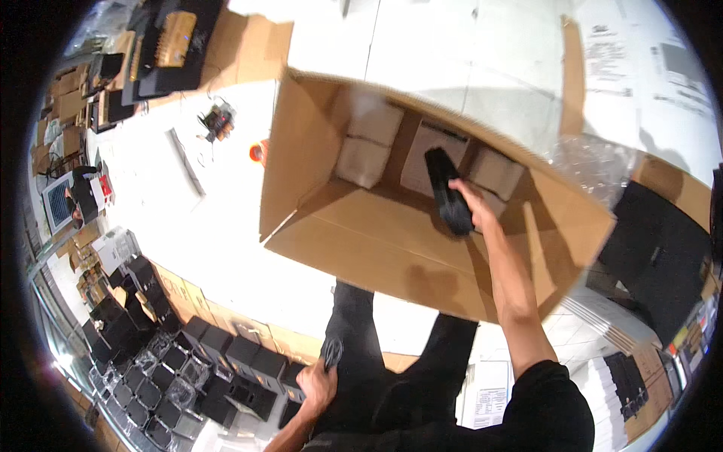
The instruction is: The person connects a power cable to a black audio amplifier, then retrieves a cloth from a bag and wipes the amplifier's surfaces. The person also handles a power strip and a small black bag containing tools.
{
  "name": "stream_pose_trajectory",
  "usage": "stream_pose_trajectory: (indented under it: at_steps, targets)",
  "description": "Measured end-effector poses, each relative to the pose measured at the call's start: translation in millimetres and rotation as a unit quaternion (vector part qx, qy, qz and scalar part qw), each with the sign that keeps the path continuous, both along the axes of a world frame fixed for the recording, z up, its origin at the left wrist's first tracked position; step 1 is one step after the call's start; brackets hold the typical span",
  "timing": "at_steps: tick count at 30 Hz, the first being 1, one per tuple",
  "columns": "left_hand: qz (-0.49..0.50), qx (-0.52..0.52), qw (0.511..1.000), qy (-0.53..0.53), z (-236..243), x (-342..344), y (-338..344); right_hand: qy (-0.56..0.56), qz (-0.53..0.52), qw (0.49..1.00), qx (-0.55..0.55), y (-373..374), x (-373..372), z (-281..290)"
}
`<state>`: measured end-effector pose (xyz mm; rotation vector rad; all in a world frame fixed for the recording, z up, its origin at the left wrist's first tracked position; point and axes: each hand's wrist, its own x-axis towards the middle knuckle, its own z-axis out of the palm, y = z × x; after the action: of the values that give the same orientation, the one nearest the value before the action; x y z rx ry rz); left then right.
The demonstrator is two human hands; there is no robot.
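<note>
A large open cardboard box (354, 233) stands in front of me, its inside facing up. My right hand (474, 205) reaches over its near wall, closed around one end of a long black object (444, 181), slightly blurred, whose exact kind I cannot make out. That object is tilted above the box's inside. Pale padding blocks (373, 128) sit in the box's left end, and another pale block (495, 172) lies to the right. Low beside my left leg, my left hand (318, 386) is closed on a looped black cable (332, 351).
An orange roll (257, 152) lies just left of the box, with a small dark device with wires (218, 120) beyond it. Several black units (241, 360) stand in rows at lower left. Clear plastic wrap (595, 166) and a large black panel (655, 248) are at the right.
</note>
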<state>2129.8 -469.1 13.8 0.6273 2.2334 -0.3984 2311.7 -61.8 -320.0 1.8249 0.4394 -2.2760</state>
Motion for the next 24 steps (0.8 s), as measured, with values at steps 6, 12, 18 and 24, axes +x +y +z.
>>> stream_pose_trajectory:
  at_steps: [6, 12, 18, 24]
  targets:
    - [0.275, 0.234, 0.924, -0.124, 90, -9, 117, -0.001, 0.057, 0.949, 0.311, -81, 42, 360]
    - [0.295, 0.456, 0.708, -0.452, 191, 30, 242, -0.185, 0.196, 0.705, 0.655, -150, 34, 562]
    - [0.321, 0.495, 0.602, -0.537, 206, 40, 260, -0.258, 0.256, 0.585, 0.725, -174, 24, 622]
    - [0.354, 0.387, 0.521, -0.673, 210, 39, 250, -0.105, 0.136, 0.629, 0.758, -207, 91, 646]
